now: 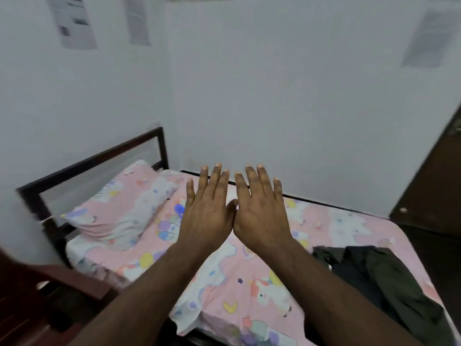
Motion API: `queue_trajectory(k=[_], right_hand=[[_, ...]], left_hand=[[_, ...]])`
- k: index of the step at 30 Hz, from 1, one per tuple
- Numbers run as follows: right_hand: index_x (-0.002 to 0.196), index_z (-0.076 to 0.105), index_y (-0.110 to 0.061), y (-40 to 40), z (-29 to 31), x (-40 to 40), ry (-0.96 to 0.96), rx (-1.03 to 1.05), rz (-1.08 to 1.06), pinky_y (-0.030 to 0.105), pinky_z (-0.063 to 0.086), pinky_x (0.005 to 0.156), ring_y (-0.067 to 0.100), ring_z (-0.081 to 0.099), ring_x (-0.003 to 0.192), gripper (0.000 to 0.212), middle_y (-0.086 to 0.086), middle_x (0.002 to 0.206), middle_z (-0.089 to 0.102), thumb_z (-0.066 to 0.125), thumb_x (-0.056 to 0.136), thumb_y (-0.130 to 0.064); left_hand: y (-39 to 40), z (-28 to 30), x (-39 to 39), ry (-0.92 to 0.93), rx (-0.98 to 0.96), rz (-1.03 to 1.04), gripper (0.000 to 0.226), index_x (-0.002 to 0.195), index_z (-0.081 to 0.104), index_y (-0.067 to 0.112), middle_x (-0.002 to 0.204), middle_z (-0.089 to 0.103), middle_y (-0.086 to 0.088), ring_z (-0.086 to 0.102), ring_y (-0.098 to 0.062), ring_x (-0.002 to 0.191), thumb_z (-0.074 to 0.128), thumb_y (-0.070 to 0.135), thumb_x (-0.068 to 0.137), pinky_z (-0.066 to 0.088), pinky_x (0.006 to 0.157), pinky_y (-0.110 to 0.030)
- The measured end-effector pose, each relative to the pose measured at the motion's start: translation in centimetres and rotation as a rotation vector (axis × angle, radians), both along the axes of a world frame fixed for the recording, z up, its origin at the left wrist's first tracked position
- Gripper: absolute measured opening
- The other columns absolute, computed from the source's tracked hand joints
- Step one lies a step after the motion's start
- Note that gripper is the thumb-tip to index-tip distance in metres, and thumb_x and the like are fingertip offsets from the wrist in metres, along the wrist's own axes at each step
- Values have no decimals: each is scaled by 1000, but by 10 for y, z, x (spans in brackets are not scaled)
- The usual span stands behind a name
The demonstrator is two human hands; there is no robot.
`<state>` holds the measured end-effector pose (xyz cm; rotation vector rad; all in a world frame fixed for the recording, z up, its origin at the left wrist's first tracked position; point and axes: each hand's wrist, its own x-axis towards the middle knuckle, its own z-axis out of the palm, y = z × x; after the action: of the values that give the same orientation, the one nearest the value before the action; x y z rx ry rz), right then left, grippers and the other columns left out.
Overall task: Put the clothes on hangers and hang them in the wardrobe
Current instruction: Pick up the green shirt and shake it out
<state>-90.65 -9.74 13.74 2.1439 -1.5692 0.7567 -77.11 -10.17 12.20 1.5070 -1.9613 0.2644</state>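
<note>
Both hands raised and empty above the bed; dark clothes lie untouched at lower right

We note the left hand [208, 212] and right hand [262, 211] held side by side over the bed [219, 278], palms down, fingers straight and spread, thumbs all but touching, holding nothing. The dark clothes [381, 283] lie in a crumpled heap on the sheet near the bed's right edge, below and to the right of both hands, their long axis running from upper left toward lower right. We judge the right hand the nearer, so the first reach should fall to it. A small blue object [180, 210], possibly a hanger, shows beside the pillow [124, 208], left of the left hand; we cannot confirm it. No wardrobe is in view
</note>
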Motion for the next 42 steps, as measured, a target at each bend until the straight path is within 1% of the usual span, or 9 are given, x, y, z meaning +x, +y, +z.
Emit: queue_trajectory(k=[4,8,14,23,28,32,36,40,42], right_hand=[[144,45,-10,-32,-4,-22,-25,27,-119,61,29,113,36,28,148,59,15,154,40,45,87,-25],[145,44,-9,-54,-21,-38,-38,79,-229,61,28,114,35,27,148,58,15,154,39,47,89,-25],[151,35,-11,-62,-89,-77,-97,348,-408,60,17,118,31,17,151,61,11,160,31,46,92,-23],[149,35,-14,-63,-185,-198,-282,777,-630,49,18,120,25,23,149,58,5,155,37,49,96,-34],[137,49,-11,-68,-222,-309,-491,932,-765,40,43,103,31,49,130,46,10,140,53,52,97,-34],[133,56,-12,-74,-252,-406,-624,986,-873,38,46,95,33,55,123,40,10,133,60,53,97,-31],[95,57,-12,-87,-281,-486,-692,980,-933,38,49,82,39,62,106,16,14,109,65,50,90,-25],[107,65,-10,-116,-302,-549,-742,926,-961,36,49,82,37,64,104,26,13,109,68,49,95,-27],[102,68,-13,-137,-310,-576,-767,886,-938,32,46,78,36,65,104,24,11,104,69,50,94,-26]], left_hand=[[-51,-3,-26,-7,-12,-144,66,154,34,9,164,25,-10,13,-30,154,46,36,95,10,120,-56],[-89,-19,-45,-2,29,-254,65,154,32,7,165,23,-11,11,-31,154,43,36,96,10,120,-58],[-123,-83,-98,-43,180,-419,67,155,30,7,165,22,-11,11,-32,154,56,26,97,7,122,-55],[-156,-184,-218,-248,505,-555,63,160,17,14,168,11,-6,2,-29,155,37,40,106,3,123,-49],[-174,-220,-316,-247,664,-635,62,158,20,10,166,18,-9,9,-30,154,41,32,105,7,123,-48],[-188,-254,-403,-244,801,-660,62,158,21,12,165,23,-8,14,-28,153,41,35,104,9,123,-45],[-205,-279,-480,-239,936,-695,61,159,19,10,165,22,-10,14,-30,153,41,34,106,12,125,-45],[-232,-299,-544,-206,1004,-691,60,158,21,8,164,24,-12,16,-32,153,41,32,107,15,124,-46],[-250,-304,-574,-184,1015,-674,60,158,21,6,164,25,-14,17,-33,152,42,31,107,17,123,-48]])
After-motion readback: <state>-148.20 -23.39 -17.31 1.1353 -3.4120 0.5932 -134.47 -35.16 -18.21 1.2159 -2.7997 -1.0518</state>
